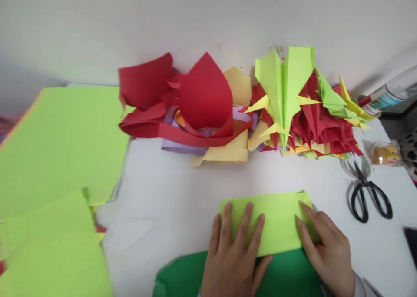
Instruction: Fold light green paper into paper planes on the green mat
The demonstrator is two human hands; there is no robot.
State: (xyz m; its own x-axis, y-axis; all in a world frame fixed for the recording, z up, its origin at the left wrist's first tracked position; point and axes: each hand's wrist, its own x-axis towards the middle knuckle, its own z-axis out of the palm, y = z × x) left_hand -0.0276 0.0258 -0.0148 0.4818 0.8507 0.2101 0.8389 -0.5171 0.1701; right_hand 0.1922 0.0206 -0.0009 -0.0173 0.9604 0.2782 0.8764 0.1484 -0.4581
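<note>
A folded sheet of light green paper (276, 223) lies in front of me, partly over a dark green sheet or mat (182, 273). My left hand (233, 258) rests flat on its left half, fingers spread and pressing down. At the right end, my right hand (325, 240) has thumb and index finger close together on the paper's edge, the other fingers curled. A small folded flap shows at the paper's top right corner. What lies under my palms is hidden.
Stacked light green sheets (65, 145) cover the left side. Along the wall lie red paper strips (205, 97) and a pile of folded paper planes (312, 110). Black-handled scissors (365, 188), a tape roll, a wrapped snack (386, 154) and a bottle (387, 97) are at the right.
</note>
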